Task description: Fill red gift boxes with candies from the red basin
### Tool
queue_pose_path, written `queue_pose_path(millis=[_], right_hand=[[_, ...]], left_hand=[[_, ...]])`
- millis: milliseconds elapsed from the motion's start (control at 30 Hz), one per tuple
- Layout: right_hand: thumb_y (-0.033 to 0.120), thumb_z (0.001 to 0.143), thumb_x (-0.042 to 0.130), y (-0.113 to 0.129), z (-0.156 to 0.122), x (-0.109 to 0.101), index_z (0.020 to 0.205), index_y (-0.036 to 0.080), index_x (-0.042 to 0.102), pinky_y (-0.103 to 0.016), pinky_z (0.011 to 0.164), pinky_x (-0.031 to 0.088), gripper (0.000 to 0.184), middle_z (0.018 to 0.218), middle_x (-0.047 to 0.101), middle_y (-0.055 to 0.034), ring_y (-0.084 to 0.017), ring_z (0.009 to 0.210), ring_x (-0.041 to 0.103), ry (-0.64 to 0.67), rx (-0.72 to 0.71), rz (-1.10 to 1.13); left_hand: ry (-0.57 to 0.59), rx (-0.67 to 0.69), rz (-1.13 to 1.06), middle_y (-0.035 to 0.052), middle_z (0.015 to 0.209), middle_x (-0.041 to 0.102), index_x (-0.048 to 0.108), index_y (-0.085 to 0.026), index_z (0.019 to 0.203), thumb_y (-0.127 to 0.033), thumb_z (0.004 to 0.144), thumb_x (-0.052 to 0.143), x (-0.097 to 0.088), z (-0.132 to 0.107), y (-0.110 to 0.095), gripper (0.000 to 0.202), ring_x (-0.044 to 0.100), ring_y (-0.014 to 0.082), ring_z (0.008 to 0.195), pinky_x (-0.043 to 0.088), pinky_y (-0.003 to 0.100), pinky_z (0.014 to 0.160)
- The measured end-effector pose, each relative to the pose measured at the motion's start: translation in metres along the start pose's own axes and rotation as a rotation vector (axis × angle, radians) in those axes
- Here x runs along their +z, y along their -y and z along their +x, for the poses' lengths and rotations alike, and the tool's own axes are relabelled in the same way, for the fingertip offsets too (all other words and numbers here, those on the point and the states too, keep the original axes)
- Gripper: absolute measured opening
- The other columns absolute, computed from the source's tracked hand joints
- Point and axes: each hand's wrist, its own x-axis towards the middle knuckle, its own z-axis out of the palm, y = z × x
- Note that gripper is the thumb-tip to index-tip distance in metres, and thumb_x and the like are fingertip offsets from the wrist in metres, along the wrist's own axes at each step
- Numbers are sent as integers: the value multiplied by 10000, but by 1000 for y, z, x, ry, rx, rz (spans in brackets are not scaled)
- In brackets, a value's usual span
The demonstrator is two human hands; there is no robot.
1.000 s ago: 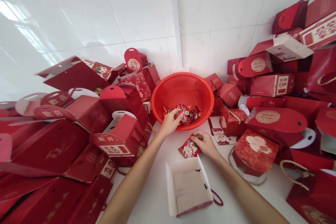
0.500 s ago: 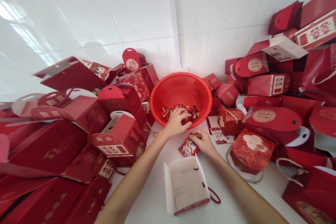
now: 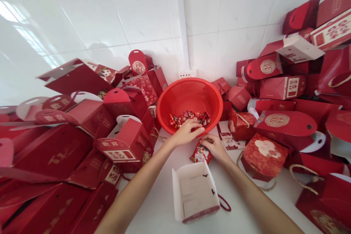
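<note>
My right hand (image 3: pixel 215 145) pinches the top edge of a small red candy packet (image 3: pixel 201 153) with printed pictures, just in front of the basket. My left hand (image 3: pixel 189 131) is over the near rim of a red plastic basket (image 3: pixel 189 97), its fingers curled; what they hold, if anything, is hidden. Several red-wrapped candies (image 3: pixel 203 119) lie in the bottom of the basket, partly behind my left hand. Nearer to me stands an open carton (image 3: pixel 196 193) with white walls, a bare inside and a dark red cord handle (image 3: pixel 225 203) at its right.
Red gift boxes (image 3: pixel 55 150) are piled on the left, and more gift boxes (image 3: pixel 285 124) are heaped on the right. A flat printed card (image 3: pixel 233 142) lies right of the basket. Behind are a white tiled wall (image 3: pixel 153 7) and a power socket (image 3: pixel 187 74).
My left hand has drawn back from the candies to the basket's near rim. My right hand and its packet have shifted slightly right.
</note>
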Motion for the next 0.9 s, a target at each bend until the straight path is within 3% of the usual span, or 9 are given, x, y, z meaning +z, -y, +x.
queue_pose_path(millis=[133,300,400,500,567,700,800,900], right_hand=[[401,570,744,3,-3,0,608,207,637,-307,631,450,224,605,663,-6,-173,597,580,42,26,-25],[429,575,769,5,-4,0,627,199,656,-298,614,443,261,615,674,-13,-169,594,583,79,31,-55],[433,581,776,5,-5,0,635,195,661,-295,609,445,270,614,674,-14,-167,592,586,89,20,-67],[423,601,763,7,-6,0,638,196,659,-293,615,454,252,612,675,-11,-162,591,584,89,2,-74],[417,610,754,7,-6,0,636,196,656,-293,618,458,243,616,677,-12,-163,593,583,86,-8,-78],[400,607,744,6,-4,0,604,194,632,-295,604,447,234,583,650,-5,-164,581,561,81,-19,-86],[375,611,733,6,-4,0,604,188,627,-292,598,432,215,574,632,3,-161,580,544,97,-18,-87],[358,636,721,8,-6,-1,663,172,662,-292,619,437,197,619,650,-1,-158,604,549,143,0,-86]], left_hand=[[-111,-206,-63,55,1172,764,780,-200,1070,-232,911,588,-22,23,9,252,680,212,1132,494,326,1056],[-201,-419,11,99,1217,750,764,-162,1129,-89,861,541,-39,53,33,357,682,222,1160,477,321,1066],[-200,-541,55,142,1227,740,757,-146,1123,-99,814,605,-37,64,46,347,669,256,1196,473,335,1058],[-156,-649,72,188,1127,761,770,-134,978,-213,720,756,-33,69,54,269,691,329,1138,519,372,966],[-112,-685,50,168,1003,782,758,-148,840,-264,629,836,-30,71,56,254,716,341,1055,540,359,889],[-44,-703,-66,61,746,756,706,-173,710,-215,565,858,-28,66,53,214,734,262,824,546,290,732],[-22,-693,-207,8,657,713,706,-167,771,-165,575,843,-29,54,49,239,690,192,649,530,255,626],[-44,-670,-339,-14,673,711,696,-171,881,-145,591,840,-31,38,43,324,662,157,600,534,244,615]])
